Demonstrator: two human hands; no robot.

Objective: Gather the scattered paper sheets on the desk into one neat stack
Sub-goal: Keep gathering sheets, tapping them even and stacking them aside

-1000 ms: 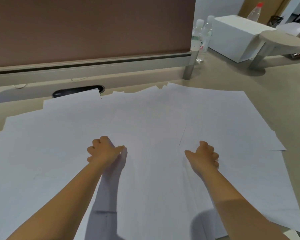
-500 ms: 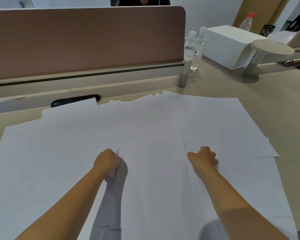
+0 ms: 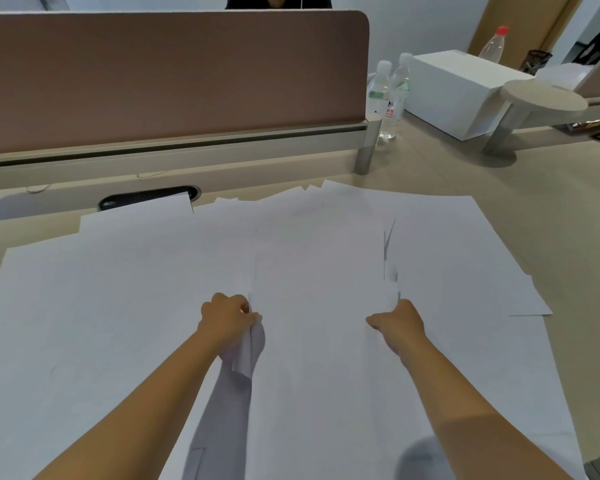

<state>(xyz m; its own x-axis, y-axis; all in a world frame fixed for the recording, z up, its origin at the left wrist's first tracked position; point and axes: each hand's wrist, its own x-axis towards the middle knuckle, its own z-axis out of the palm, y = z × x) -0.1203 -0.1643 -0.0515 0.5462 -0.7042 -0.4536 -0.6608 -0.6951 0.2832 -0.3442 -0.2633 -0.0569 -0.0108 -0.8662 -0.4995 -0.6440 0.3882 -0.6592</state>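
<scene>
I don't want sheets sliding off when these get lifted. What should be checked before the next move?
1. Left hand grips the centre sheets' left edge: ok.
2. Right hand grips their right edge: ok.
3. Edges of the gripped sheets aligned: cannot tell.
4. All paper gathered: not ok, loose sheets spread around.
5. Water bottles away from the paper: ok.

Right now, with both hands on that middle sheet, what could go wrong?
The left hand already bunches the sheet's edge, so it may crease or tear. The right hand grips the opposite edge; lifting could drag neighbouring paper sheets further askew. Sheets at the near desk edge might slide off.
</scene>
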